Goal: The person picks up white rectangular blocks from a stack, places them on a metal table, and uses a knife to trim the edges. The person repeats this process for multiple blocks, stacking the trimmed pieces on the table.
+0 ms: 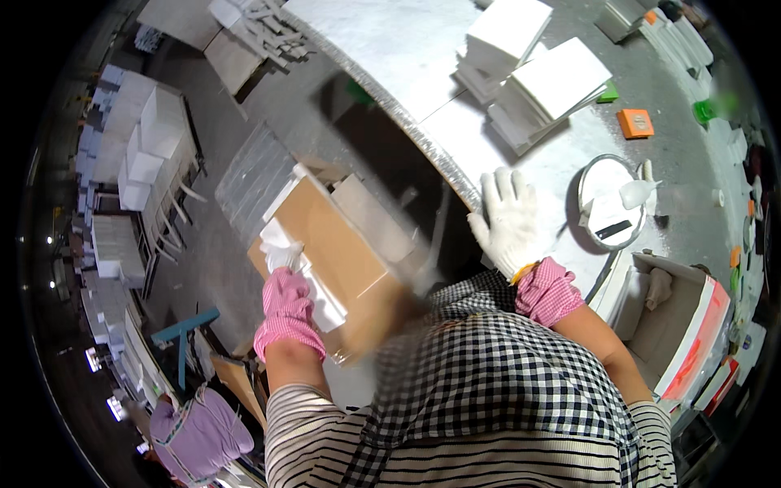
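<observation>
My left hand point(284, 255), in a white glove with a pink checked cuff, reaches into an open brown cardboard box point(346, 240). Its fingers look curled around a white card piece point(275, 234), though glove and card blend together. Another long white piece point(325, 305) lies along the box's inner side below the wrist. My right hand point(508, 224), gloved the same way, rests with fingers spread on the edge of the white-topped table point(407, 69). Beyond it stand stacks of white boxes or boards point(561, 77). A round white-topped tub point(606, 203) is to its right.
An orange box point(635, 124) sits at the table's far right. An open carton point(679, 325) stands by my right elbow. Clear plastic sheeting point(256, 183) hangs beside the cardboard box. Carts with white boxes point(150, 138) stand at left; a person in purple point(199, 435) is lower left.
</observation>
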Available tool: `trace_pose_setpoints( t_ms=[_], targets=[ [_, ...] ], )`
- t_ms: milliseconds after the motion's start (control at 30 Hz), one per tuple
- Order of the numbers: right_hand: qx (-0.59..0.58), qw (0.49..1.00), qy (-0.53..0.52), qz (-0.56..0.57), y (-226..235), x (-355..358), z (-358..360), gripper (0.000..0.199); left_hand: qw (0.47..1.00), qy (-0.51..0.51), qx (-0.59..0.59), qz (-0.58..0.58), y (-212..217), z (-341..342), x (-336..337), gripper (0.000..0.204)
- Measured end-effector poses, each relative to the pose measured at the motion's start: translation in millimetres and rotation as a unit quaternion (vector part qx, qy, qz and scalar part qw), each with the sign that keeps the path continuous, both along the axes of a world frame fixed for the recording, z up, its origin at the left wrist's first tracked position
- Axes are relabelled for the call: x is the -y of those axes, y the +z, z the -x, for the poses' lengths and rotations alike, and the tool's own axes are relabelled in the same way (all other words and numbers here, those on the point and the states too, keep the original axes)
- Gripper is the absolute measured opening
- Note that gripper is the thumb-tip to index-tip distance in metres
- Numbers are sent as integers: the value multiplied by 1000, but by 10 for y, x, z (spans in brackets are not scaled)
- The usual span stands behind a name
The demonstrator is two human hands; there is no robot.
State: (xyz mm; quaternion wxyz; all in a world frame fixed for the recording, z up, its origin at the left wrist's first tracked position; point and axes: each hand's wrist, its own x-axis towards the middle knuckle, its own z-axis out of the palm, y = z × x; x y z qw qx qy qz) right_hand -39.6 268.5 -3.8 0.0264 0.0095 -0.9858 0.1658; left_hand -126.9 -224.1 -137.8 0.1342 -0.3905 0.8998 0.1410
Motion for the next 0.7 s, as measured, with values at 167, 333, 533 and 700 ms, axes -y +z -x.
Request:
trace_pose_setpoints(
  t_ms=[167,333,533,700],
  targets=[
    [-53,998,45,8,13,-147,154,51,987,-139,-86,4,-248,-84,252,102],
    [-109,985,34,128,-66,-240,-26,40,996,15,41,81,-207,-89,151,108],
    [-119,962,-36,245,-64,-351,-15,25,945,-220,-112,216,226,257,-1081,96],
    [-58,918,-113,376,-250,-492,-23,34,885,-301,-349,-63,561,775,-2507,72]
  ],
)
